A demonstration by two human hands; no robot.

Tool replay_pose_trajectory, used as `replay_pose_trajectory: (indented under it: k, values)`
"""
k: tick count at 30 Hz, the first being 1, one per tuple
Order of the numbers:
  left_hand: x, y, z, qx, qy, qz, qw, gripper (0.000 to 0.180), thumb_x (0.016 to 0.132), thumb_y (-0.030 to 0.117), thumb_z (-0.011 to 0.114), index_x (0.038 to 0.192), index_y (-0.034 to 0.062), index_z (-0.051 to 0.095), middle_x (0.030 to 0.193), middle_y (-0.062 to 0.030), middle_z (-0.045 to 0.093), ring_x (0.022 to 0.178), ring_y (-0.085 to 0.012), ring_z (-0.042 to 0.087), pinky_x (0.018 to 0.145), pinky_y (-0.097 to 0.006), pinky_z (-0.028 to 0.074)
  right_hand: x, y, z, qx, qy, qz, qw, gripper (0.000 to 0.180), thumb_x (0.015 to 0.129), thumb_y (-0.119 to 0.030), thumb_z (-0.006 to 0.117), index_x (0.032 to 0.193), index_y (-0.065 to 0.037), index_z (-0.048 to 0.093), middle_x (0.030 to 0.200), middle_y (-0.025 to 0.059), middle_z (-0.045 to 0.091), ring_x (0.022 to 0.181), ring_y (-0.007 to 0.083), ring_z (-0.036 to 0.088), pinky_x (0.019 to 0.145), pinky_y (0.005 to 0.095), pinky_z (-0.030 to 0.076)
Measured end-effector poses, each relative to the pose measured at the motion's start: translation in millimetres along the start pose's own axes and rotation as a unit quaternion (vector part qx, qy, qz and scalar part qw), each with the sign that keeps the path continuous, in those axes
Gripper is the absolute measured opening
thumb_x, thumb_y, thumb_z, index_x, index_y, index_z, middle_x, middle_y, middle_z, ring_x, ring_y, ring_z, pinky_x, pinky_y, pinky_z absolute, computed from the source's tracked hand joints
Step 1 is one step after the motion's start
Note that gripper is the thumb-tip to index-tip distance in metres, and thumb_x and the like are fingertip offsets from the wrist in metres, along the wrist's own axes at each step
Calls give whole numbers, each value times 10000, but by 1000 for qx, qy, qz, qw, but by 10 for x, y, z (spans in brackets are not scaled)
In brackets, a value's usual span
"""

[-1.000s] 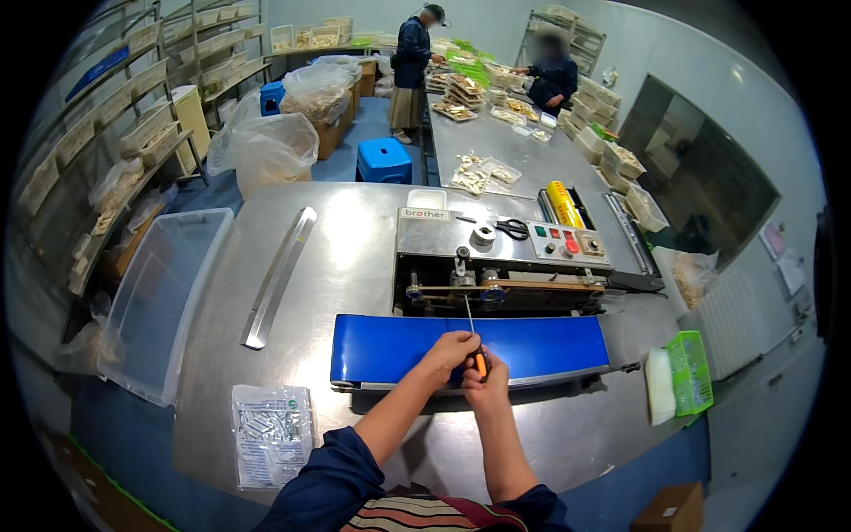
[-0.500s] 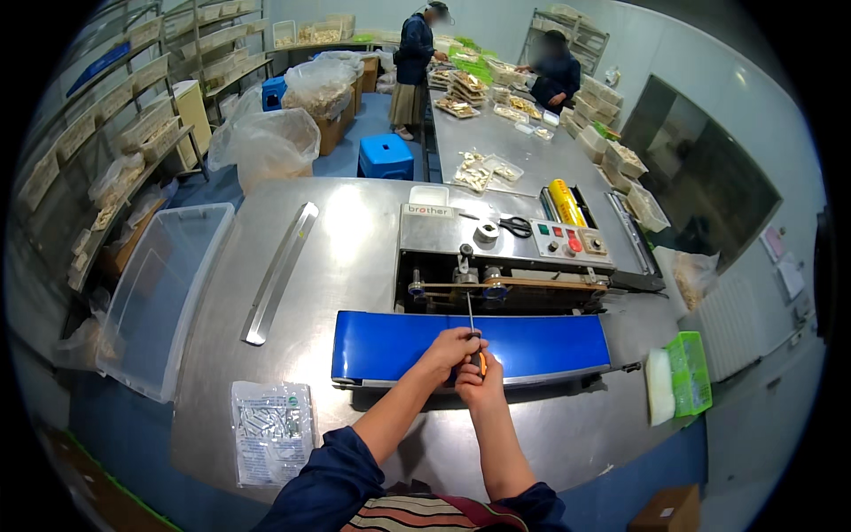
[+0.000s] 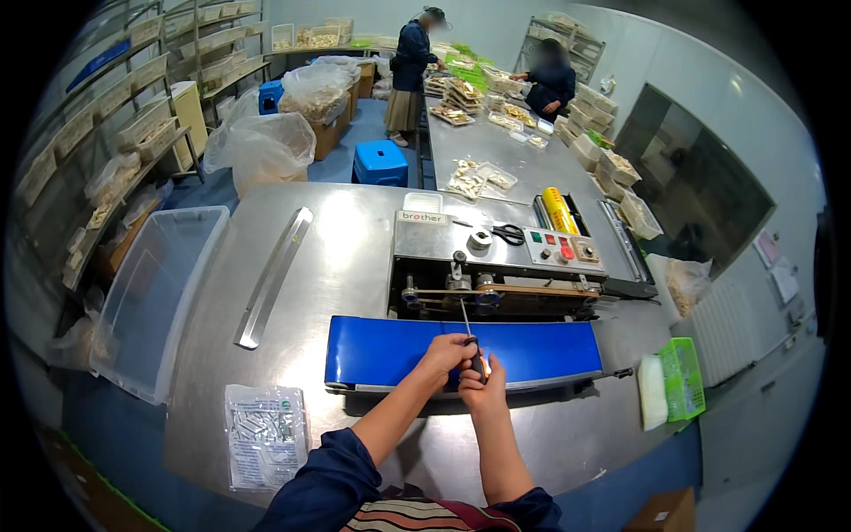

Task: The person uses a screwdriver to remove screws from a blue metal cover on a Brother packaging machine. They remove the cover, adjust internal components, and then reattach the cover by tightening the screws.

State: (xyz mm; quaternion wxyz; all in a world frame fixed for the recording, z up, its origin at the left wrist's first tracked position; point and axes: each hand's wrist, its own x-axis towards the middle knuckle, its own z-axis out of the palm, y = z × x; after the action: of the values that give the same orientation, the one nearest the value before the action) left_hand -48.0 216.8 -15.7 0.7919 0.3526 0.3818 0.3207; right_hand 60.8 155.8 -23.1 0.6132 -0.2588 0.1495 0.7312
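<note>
Both my hands are on a screwdriver [image 3: 466, 319] with a thin metal shaft and a black and orange handle. My left hand [image 3: 446, 356] is closed around the front of the handle, near the shaft. Just behind it, my right hand [image 3: 481, 388] wraps the handle's rear end. The shaft points away from me into the open front of a metal sealing machine [image 3: 417, 238], where its tip meets the works near a round metal part below a black knob; the exact contact is too small to see. Beneath my hands runs the machine's blue conveyor belt [image 3: 532, 348].
On the machine lie black-handled scissors [image 3: 509, 234] and a white tape roll [image 3: 480, 238]. A metal strip [image 3: 275, 279] and a printed plastic bag [image 3: 264, 436] lie left on the steel table. A green basket [image 3: 682, 379] sits right. Two people work at the far table.
The whole view has shifted slightly, with the machine now a little further left and lower. Both hands keep their grip on the screwdriver; more of its black handle shows now.
</note>
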Motion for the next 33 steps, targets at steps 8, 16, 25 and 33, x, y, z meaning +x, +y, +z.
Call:
replay_pose_trajectory:
  k: [8, 16, 25, 33]
  values:
    - [-129, 48, 54, 59, -24, -7, 998, 287, 800, 123, 654, 1035, -34, 607, 804, -35, 622, 668, -70, 522, 579, -221, 425, -83, 216, 128, -259, 130, -285, 914, 314, 940, -334, 404, 781, -75, 483, 647, 56, 529, 402, 115, 437, 307, 203, 301]
    - [-37, 0, 61, 49, 71, 24, 996, 294, 790, 75, 664, 1055, -35, 601, 877, -75, 634, 748, -137, 582, 645, -240, 464, -7, 295, 26, -512, 177, -402, 738, 160, 876, -217, 515, 966, -89, 551, 750, 111, 606, 473, 195, 537, 409, 263, 423]
    - [-121, 619, -199, 271, 353, 390, 806, 363, 836, 215, 600, 1082, -49, 566, 982, -190, 619, 866, -258, 619, 768, -333, 474, 114, 368, -175, -739, 105, -624, 230, 276, 789, -130, 621, 1051, -45, 597, 729, 128, 577, 556, 299, 581, 469, 365, 488]
    - [1080, 1208, -1042, 424, 326, 290, 794, 618, 889, 375, 446, 1354, -10, 314, 1215, -273, 507, 1121, -400, 498, 939, -419, 387, 102, 460, -157, -497, 94, -482, 716, 220, 846, -115, 577, 1033, 0, 555, 673, 54, 553, 504, 118, 503, 412, 228, 383]
